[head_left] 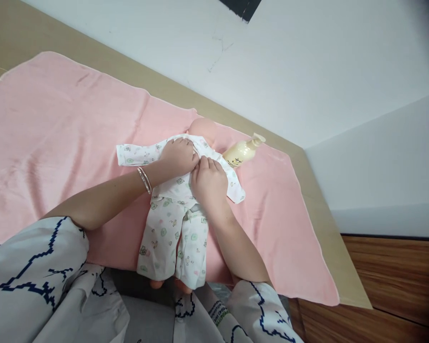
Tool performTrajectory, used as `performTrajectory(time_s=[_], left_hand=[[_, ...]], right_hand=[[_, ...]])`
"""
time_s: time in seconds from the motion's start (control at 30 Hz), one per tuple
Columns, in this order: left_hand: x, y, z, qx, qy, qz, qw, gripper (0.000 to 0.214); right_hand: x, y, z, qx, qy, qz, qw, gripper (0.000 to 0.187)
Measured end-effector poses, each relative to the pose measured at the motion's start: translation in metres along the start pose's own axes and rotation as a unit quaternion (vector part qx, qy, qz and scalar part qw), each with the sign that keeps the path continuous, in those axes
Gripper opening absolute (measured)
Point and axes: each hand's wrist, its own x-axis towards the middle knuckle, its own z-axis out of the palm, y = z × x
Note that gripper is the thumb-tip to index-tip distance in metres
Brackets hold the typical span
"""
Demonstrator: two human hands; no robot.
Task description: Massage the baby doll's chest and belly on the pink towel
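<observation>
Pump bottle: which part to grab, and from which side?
Likely the rounded body, from the picture's right: the shirt sleeve and right hand crowd its base end at lower left. The body is the broad part; the narrow pump head may give. Can't tell whether it stands or lies.

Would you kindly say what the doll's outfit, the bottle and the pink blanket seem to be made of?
Outfit: matte printed fabric, perhaps cotton, by its soft creases. Bottle: probably glossy plastic, given its highlights. Pink blanket: faintly sheeny textile, possibly fleece, with folds.
</observation>
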Motion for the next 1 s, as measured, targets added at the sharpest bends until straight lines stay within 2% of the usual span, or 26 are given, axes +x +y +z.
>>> performTrajectory(time_s=[0.07, 0.17, 0.3, 0.4, 0.53, 0.63, 0.8, 1.0], left_hand=[[-0.002, 0.002, 0.000, 0.003, 0.006, -0.006, 1.000, 0.034], [-0.013, 0.015, -0.006, 0.017, -0.017, -0.008, 1.000, 0.034], [-0.024, 0.029, -0.016, 0.020, -0.027, 0.024, 0.999, 0.029], [-0.024, 0.030, -0.020, 0.016, -0.021, 0.032, 0.999, 0.029], [-0.016, 0.021, -0.018, 0.000, -0.032, 0.007, 0.999, 0.026], [-0.010, 0.013, -0.010, -0.003, -0.005, -0.004, 1.000, 0.029], [-0.009, 0.008, 0.003, -0.016, 0.025, -0.008, 1.000, 0.032], [-0.013, 0.015, -0.001, -0.011, 0.013, -0.022, 1.000, 0.038]], right_hand=[[0.004, 0.006, 0.004, 0.023, 0.009, -0.007, 1.000, 0.046], [0.017, 0.027, 0.012, 0.082, 0.010, -0.021, 0.996, 0.047], [0.029, 0.049, 0.018, 0.154, 0.024, -0.033, 0.987, 0.044], [0.026, 0.043, 0.015, 0.126, 0.042, -0.019, 0.991, 0.041], [0.010, 0.018, 0.001, 0.022, 0.021, 0.013, 0.999, 0.034], [0.002, 0.008, -0.006, -0.022, 0.012, -0.004, 1.000, 0.034], [0.009, 0.015, -0.005, -0.004, 0.003, 0.006, 1.000, 0.030], [0.016, 0.024, -0.005, 0.033, -0.022, 0.019, 0.999, 0.024]])
